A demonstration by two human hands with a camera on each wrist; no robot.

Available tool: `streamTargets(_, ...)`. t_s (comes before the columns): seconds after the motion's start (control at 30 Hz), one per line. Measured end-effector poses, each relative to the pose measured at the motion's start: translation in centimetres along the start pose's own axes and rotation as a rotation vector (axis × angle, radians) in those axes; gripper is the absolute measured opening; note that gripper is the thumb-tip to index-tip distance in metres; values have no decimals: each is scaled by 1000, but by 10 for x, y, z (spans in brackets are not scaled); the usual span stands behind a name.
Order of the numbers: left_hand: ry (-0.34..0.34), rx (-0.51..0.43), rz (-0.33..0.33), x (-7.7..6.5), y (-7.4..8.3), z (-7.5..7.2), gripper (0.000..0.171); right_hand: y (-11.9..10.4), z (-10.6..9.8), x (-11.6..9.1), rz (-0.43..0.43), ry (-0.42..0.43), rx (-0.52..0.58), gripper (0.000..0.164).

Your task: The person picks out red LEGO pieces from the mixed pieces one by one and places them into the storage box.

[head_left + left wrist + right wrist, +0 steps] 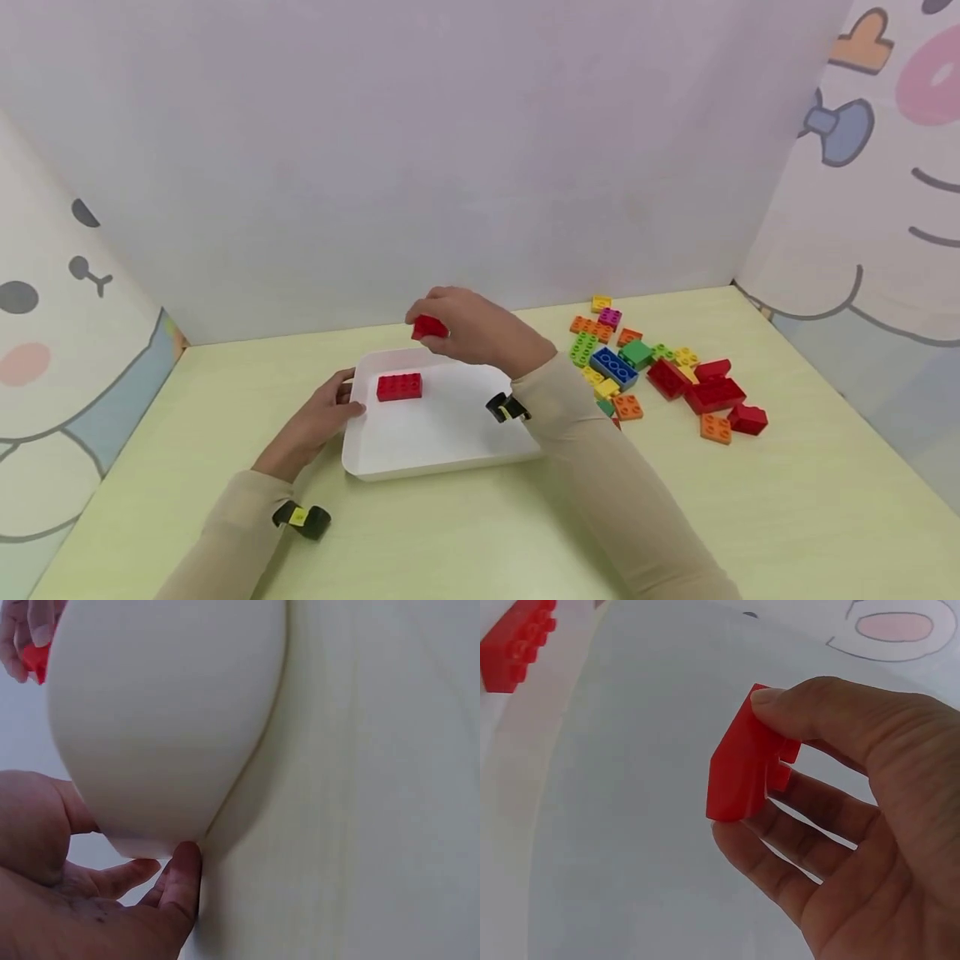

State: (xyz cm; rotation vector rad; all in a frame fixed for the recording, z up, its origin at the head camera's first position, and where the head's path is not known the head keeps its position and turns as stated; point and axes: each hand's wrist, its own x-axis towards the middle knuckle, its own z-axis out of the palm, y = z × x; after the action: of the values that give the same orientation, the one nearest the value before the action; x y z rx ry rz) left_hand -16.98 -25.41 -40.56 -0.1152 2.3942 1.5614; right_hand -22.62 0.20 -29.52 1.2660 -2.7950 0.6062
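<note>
- Above the white tray (453,433), your right hand (478,330) pinches a red block (430,327); only the right wrist view shows its slanted side.
- On the tray's left edge, your left hand (318,419) pinches the wall; the left wrist view adds a fingertip (187,859) low outside.
- Near the tray's far left corner sits a studded red brick (399,387).
- Toward the table surface's (787,517) right edge, only the head view shows loose coloured bricks (613,368).
</note>
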Motion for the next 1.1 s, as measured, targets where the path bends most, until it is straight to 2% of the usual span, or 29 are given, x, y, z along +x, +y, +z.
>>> streamTargets(0.23,-2,-1,25,1,0,1,66,14,25,10,71,-169,0,34)
streamTargets(0.37,6,6,19,2,0,1,67,18,37,14,100,-252,0,35)
streamTargets(0.67,8,5,15,1,0,1,67,29,55,18,153,-306,27,27)
streamTargets(0.93,10,-3,11,2,-1,0,66,32,63,18,221,-345,23,26)
streamTargets(1.1,10,1,11,1,-1,0,66,33,66,18,231,-361,10,24)
